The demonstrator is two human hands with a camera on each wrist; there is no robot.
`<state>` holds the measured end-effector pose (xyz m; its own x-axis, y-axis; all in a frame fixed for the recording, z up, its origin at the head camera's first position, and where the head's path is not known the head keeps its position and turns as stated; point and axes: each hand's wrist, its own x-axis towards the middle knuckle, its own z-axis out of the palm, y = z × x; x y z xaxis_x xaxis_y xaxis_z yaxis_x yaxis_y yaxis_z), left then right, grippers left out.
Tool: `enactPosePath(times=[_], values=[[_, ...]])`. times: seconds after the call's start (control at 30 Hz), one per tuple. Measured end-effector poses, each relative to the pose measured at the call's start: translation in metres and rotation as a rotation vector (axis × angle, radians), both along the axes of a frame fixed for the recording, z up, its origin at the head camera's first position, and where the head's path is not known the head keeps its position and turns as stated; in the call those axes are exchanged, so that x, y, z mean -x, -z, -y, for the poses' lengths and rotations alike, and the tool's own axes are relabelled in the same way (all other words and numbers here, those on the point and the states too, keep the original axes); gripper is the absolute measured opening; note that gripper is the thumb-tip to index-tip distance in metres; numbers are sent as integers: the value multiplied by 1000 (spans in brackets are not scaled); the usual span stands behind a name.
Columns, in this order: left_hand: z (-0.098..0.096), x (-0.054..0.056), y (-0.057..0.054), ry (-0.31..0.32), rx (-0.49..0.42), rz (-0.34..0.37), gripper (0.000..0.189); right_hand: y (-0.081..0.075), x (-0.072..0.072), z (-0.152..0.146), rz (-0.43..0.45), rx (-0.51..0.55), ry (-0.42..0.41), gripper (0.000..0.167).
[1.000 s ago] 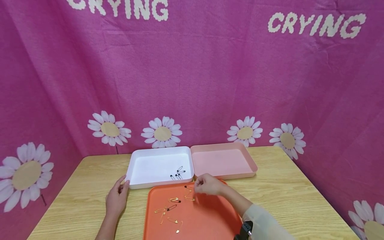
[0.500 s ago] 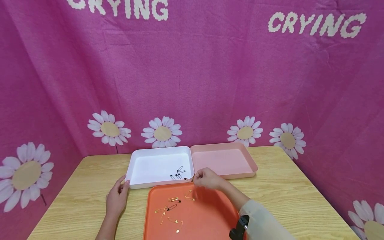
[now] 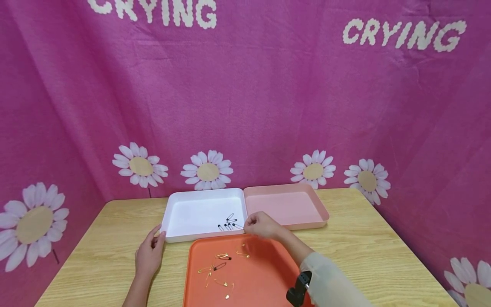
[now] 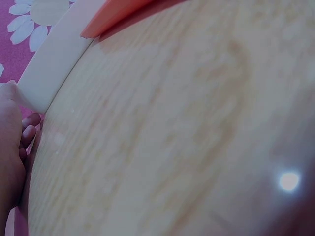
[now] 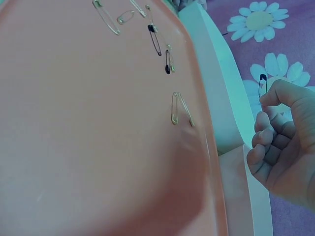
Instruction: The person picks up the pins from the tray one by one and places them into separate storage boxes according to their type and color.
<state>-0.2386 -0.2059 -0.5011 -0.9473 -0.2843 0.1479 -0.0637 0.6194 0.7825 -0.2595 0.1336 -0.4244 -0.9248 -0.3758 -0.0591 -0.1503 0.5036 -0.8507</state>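
My right hand (image 3: 262, 224) pinches a black safety pin (image 5: 263, 84) between thumb and index finger. It is over the front right corner of the white tray (image 3: 199, 209), where several black safety pins (image 3: 229, 226) lie. At that tray's front left corner, my left hand (image 3: 148, 255) holds the edge, its other fingers curled beside the wall in the left wrist view. The orange tray (image 3: 253, 281) in front bears several gold safety pins (image 3: 222, 256) and a few black ones, among them a black safety pin (image 3: 220, 266) near the middle of the group.
Right of the white tray, touching it, stands a pink tray (image 3: 285, 207). All three trays are on a wooden table (image 3: 376, 247). A purple cloth (image 3: 245, 94) with daisies hangs behind and at both sides.
My right hand has lifted the black safety pin from the orange tray's back edge and carried it back over the white tray's corner. The left hand has stayed in place.
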Motion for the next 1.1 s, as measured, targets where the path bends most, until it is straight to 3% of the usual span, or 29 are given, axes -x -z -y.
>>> enactPosePath(times=[0.43,1.1], values=[[1,1,1,-6,10,-22,53,0,10,5,-2,0,45,10],[-1,0,0,-11,5,-12,53,5,20,12,35,45,182,9]])
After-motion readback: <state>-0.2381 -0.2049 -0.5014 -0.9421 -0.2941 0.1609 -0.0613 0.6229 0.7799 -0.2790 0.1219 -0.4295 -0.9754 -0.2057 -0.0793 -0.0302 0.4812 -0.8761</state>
